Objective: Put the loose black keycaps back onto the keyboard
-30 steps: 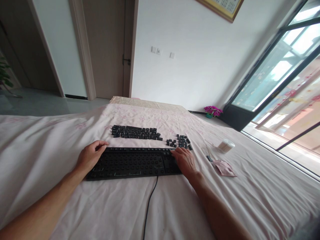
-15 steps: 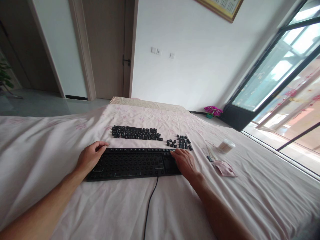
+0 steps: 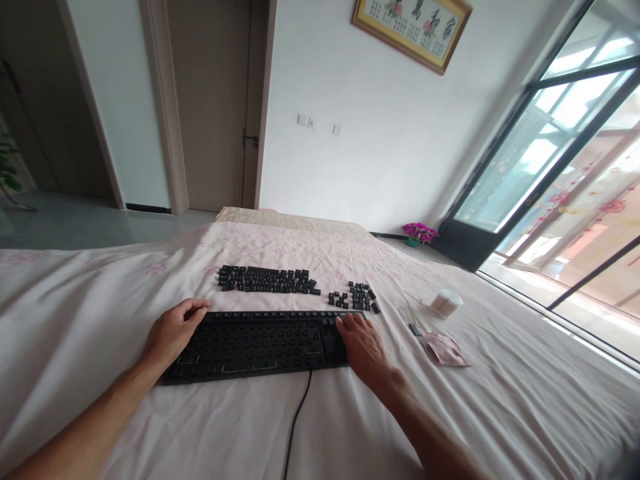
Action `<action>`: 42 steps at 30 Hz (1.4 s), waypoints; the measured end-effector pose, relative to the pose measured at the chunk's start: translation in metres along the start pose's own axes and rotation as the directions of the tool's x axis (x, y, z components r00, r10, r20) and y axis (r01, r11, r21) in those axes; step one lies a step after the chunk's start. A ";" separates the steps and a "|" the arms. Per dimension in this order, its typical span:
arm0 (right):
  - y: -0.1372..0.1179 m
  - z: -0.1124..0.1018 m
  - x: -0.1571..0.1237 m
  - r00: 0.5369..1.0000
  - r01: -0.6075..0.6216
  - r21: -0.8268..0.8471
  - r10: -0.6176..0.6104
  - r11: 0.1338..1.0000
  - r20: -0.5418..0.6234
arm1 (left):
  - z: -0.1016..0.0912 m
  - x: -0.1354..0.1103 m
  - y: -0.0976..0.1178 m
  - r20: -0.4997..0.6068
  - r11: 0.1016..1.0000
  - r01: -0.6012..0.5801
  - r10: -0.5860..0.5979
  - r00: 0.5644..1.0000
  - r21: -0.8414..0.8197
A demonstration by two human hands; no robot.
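A black keyboard lies on the bed, most of its keycaps off, with bare key posts showing. My left hand is closed at its far left corner, the fingertips bent together over the edge. Across the right end lies my right hand, its thumb on the top and its fingers curled over the far edge. Just beyond the keyboard sit loose black keycaps, a large group in rows and a smaller scattered group on the right. A black cable runs from the near edge towards me.
To the right are a white tub of cotton swabs, a pink cloth and a small dark item. A pale flowered sheet covers the bed in folds. Purple flowers stand on the floor by the glass door.
My view has tilted up slightly, so everything sits lower and more of the framed picture shows. Both hands keep nearly the same places on the keyboard.
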State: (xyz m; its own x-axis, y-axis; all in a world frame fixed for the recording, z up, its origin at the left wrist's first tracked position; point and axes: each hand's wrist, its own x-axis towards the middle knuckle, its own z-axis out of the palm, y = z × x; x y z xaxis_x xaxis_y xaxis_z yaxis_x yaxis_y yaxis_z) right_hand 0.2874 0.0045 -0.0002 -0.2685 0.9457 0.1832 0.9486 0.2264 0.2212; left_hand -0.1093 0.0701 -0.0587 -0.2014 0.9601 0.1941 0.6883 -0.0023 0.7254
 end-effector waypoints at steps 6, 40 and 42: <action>0.029 -0.002 0.014 1.000 0.008 0.209 -0.008 0.978 0.000 | 0.001 0.002 -0.003 -0.008 1.000 0.002 -0.002 1.000 0.028; 0.052 0.026 0.140 0.995 0.018 0.069 -0.025 0.997 0.095 | -0.003 -0.002 0.008 -0.006 1.000 0.008 -0.007 1.000 0.019; 0.050 0.024 0.140 0.995 0.041 0.067 -0.046 0.997 0.087 | -0.003 -0.003 0.009 -0.003 1.000 0.017 -0.017 1.000 0.023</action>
State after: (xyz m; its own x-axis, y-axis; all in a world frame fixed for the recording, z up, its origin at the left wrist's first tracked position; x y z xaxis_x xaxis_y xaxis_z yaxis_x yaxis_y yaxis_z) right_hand 0.3014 0.1534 0.0133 -0.2966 0.9508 0.0889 0.9460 0.2798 0.1638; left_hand -0.1048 0.0661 -0.0510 -0.2151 0.9592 0.1836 0.7008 0.0207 0.7131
